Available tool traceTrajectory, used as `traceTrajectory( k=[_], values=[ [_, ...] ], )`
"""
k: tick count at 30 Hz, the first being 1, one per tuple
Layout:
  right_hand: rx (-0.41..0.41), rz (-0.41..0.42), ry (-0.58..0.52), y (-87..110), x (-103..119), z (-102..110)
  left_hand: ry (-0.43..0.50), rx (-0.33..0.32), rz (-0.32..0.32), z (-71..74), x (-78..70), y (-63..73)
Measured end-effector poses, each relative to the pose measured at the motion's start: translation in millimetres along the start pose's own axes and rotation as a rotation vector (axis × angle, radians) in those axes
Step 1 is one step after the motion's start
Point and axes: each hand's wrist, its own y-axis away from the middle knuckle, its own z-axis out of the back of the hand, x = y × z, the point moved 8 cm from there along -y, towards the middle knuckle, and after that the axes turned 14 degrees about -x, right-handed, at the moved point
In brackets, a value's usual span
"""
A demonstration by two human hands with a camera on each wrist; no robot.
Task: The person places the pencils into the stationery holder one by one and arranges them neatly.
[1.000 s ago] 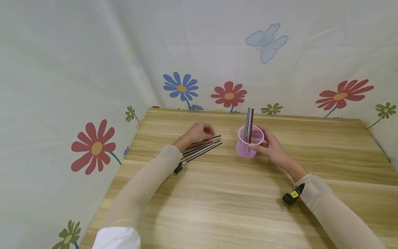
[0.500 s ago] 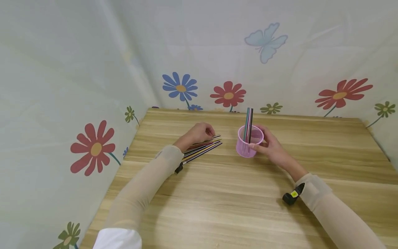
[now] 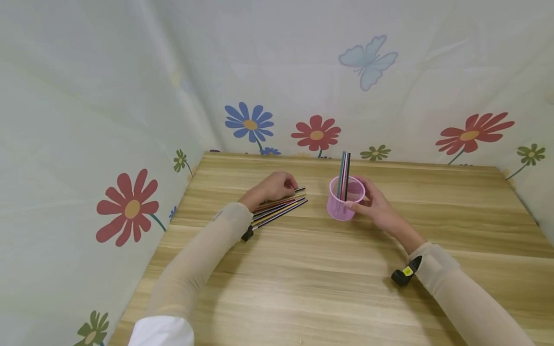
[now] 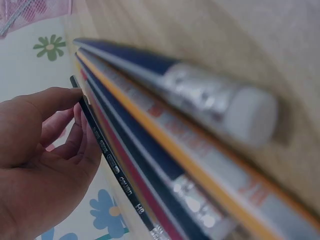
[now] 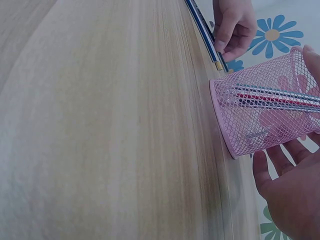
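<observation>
Two hands at work over a wood-grain table (image 3: 277,293). The left hand (image 3: 275,186) pinches a dark pencil marked HB (image 4: 113,162) between thumb and fingers; whether the pencil is clear of the tabletop cannot be told. It lies at the far side of a row of loose pencils (image 3: 279,213), its long axis roughly level, the eraser end towards the left wrist and the other end pointing rightward and slightly away from the person. The pink mesh cup (image 3: 339,210) stands upright to the right of that end, apart from it and a little nearer the person, mouth upward. The right hand (image 3: 380,210) grips the cup from its right side, thumb at the near rim. Inside, several upright pencils (image 3: 344,168) rise above the rim. The left hand is the nearer to the loose row.
</observation>
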Motion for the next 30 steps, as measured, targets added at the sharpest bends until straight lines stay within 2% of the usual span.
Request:
traceTrajectory(
  k=[8,12,21,27,30],
  values=[
    [0.002,0.006,0.018,1.6,-1.0,-2.8,0.019,-0.035,0.009,17.7,1.9,3.1],
    [0.006,0.001,0.027,1.6,-2.3,-2.7,0.050,-0.039,-0.007,31.7,-6.2,2.0],
    [0.000,0.006,0.027,-0.3,-1.9,-2.7,0.098,-0.104,-0.094,61.9,-42.2,2.0],
    [-0.009,0.012,0.046,-2.5,-2.9,0.0,0.124,-0.123,-0.125,67.3,-66.7,7.0],
    [-0.009,0.018,0.053,-2.9,-2.1,1.8,0.171,-0.125,-0.157,68.7,-80.4,10.3]
  ],
)
